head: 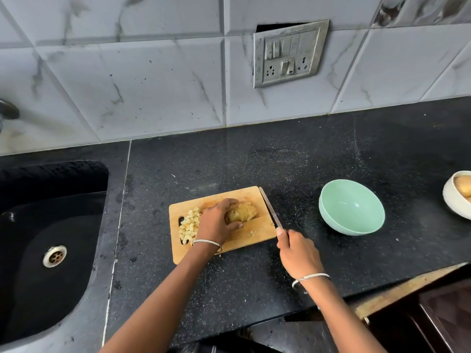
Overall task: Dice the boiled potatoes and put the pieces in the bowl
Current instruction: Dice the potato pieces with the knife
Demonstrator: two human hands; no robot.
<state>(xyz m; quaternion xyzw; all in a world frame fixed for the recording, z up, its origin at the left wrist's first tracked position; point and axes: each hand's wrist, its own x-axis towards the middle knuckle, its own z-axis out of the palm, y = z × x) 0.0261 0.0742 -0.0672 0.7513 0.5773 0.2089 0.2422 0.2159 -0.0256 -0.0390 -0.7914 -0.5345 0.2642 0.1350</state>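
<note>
A wooden cutting board lies on the black counter. On it sits a sliced boiled potato, and my left hand cups its left side and holds it. A pile of diced potato pieces lies on the board's left end. My right hand grips a knife by its handle; the blade points away along the board's right edge, beside the potato. An empty mint-green bowl stands to the right of the board.
A white bowl with whole potatoes sits at the right edge. A black sink with a metal drain takes up the left. A switch and socket plate is on the tiled wall. The counter's front edge runs below my right wrist.
</note>
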